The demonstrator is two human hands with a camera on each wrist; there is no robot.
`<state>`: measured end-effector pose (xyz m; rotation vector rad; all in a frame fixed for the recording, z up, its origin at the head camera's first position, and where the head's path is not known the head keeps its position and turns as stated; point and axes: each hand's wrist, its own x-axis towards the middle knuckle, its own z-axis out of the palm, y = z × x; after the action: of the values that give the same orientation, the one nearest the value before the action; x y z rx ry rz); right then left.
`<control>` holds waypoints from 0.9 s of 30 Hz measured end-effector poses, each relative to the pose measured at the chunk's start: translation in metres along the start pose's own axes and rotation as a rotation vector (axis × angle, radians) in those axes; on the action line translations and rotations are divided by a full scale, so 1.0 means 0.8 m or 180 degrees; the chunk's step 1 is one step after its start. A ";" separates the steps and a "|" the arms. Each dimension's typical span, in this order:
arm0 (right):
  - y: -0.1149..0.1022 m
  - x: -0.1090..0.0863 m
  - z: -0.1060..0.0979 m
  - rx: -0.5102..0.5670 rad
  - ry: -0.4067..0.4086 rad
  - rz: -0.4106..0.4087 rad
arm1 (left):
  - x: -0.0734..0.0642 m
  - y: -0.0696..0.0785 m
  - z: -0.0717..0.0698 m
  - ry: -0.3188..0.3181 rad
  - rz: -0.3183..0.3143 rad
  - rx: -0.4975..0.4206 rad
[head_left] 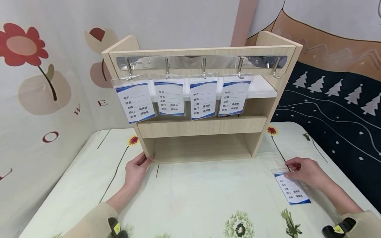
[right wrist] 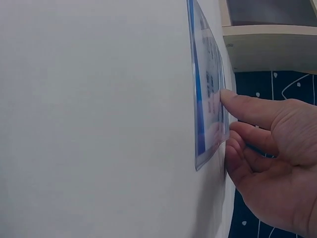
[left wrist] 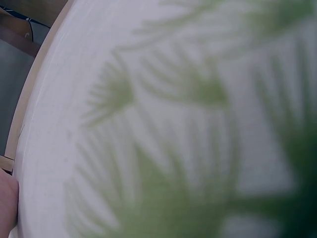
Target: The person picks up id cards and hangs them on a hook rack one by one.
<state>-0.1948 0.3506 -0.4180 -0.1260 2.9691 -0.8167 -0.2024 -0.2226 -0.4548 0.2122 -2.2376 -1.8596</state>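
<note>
A light wooden shelf rack (head_left: 202,127) stands on the table. My left hand (head_left: 136,170) grips its lower left corner, thumb at the front edge and fingers along the outer side; only a sliver of this hand (left wrist: 8,203) appears in the left wrist view. To the right of the rack, my right hand (head_left: 308,172) pinches the top end of a clear-sleeved ID badge (head_left: 293,190) printed in white and blue. In the right wrist view the thumb lies on the badge's (right wrist: 210,94) face, with the other fingers curled behind. The badge tilts up from the tablecloth.
Several similar badges (head_left: 203,97) hang from hooks on a metal strip (head_left: 184,62) across the rack's upper front. A rightmost hook (head_left: 276,67) sits beside them. Below is a white inner shelf (head_left: 262,87). The flower-print tablecloth (head_left: 190,198) meets patterned curtains behind.
</note>
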 end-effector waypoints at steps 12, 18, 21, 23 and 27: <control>0.019 -0.002 0.002 0.0224 -0.0168 -0.0199 | 0.000 0.000 0.000 -0.0005 0.0012 0.0020; 0.021 -0.002 -0.001 0.0203 -0.0176 -0.0193 | -0.001 -0.001 0.001 0.0010 0.0020 -0.0012; 0.022 -0.002 -0.002 0.0194 -0.0176 -0.0228 | -0.002 -0.001 0.003 0.0007 0.0006 -0.0020; 0.023 -0.003 -0.002 0.0224 -0.0194 -0.0271 | -0.002 -0.001 0.003 0.0008 -0.0005 -0.0021; 0.024 -0.002 0.001 0.0288 -0.0219 -0.0369 | 0.000 -0.001 0.002 0.0013 -0.0011 -0.0008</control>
<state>-0.1940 0.3670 -0.4289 -0.3177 2.8773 -0.9381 -0.2025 -0.2214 -0.4557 0.2193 -2.2336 -1.8620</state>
